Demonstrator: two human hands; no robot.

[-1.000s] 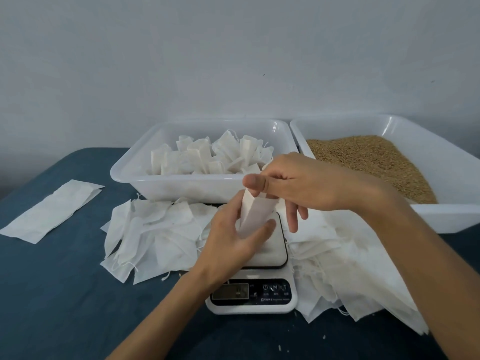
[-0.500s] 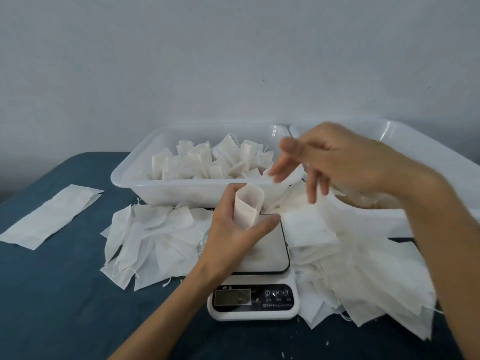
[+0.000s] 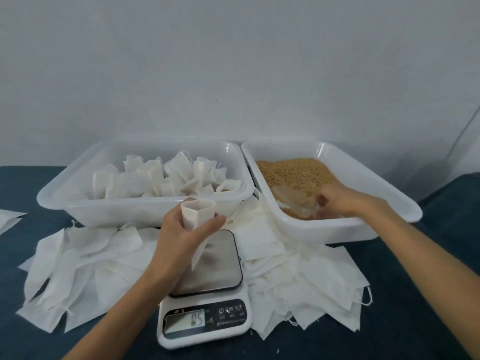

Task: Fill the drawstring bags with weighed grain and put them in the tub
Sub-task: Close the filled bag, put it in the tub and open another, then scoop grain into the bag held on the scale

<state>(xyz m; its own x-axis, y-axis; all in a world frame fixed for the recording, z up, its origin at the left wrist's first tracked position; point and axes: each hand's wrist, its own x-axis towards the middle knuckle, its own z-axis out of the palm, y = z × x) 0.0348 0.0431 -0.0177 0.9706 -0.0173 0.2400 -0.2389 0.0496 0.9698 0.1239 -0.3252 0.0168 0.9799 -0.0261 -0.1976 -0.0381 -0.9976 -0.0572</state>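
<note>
Two tubs sit side by side before you: your left hand (image 3: 181, 237) grips an open bag (image 3: 197, 216) upright above the scale (image 3: 207, 302), while your right hand (image 3: 337, 201) curls round a clear scoop (image 3: 298, 201) in the grain (image 3: 293, 172); filled bags (image 3: 161, 178) stand in the left tub (image 3: 145, 213).

Scale (image 3: 207, 287) hemmed by empty bags (image 3: 78, 261) (both sides) and tubs (image 3: 145, 209) behind.

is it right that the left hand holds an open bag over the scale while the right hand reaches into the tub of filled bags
Not quite. The head view shows the right hand reaching into the tub of grain, at a clear scoop. The left hand does hold the open bag over the scale.
</note>
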